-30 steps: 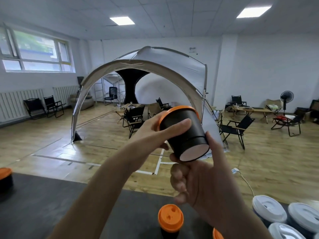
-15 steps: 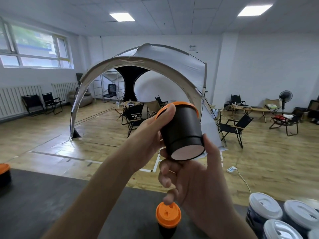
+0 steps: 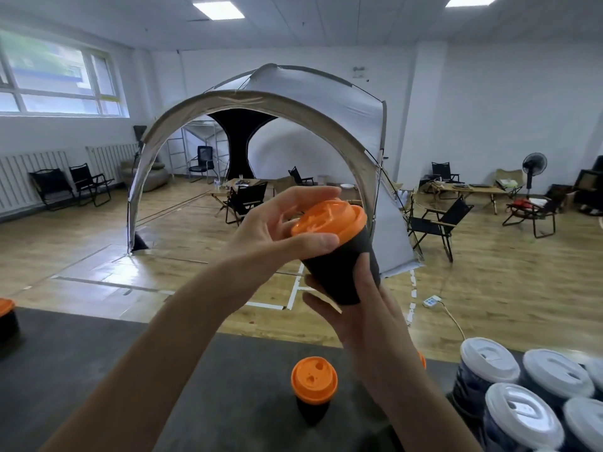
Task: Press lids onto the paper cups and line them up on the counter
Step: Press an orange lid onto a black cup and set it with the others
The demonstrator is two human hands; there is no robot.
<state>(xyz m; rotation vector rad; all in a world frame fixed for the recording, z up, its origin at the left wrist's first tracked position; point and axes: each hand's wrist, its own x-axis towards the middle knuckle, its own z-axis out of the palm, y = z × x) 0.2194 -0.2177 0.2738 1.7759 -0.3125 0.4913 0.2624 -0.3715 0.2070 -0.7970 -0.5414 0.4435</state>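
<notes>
1. One black cup with an orange lid, the edge cup (image 3: 6, 319), stands on the dark table (image 3: 98, 370) far to the left of both hands. The picture's edge cuts it off.
2. Next comes the left hand (image 3: 274, 230), raised above the table and curled round the orange lid (image 3: 329, 220). Its thumb lies along the lid's near rim and its fingers wrap over the far side, so it is grasping the lid.
3. That lid sits on the mouth of the black cup (image 3: 342, 269), which is held in the air between the two hands, well above the table. The cup is tilted so that its top leans left and toward the camera. Whether the lid is fully seated cannot be told.
4. Under and to the right of the cup, the right hand (image 3: 365, 314) grasps its body from below, with the thumb running up the side wall and the fingers curled round the base.
5. Directly below the hands a second lidded cup (image 3: 314, 384) stands upright on the table, black with an orange lid.
6. A sliver of orange shows just beside the right wrist, mostly hidden by it.
7. Lower right of the right hand, a cluster of white-lidded cups (image 3: 489, 362), dark blue, stands packed close together on the table.
</notes>
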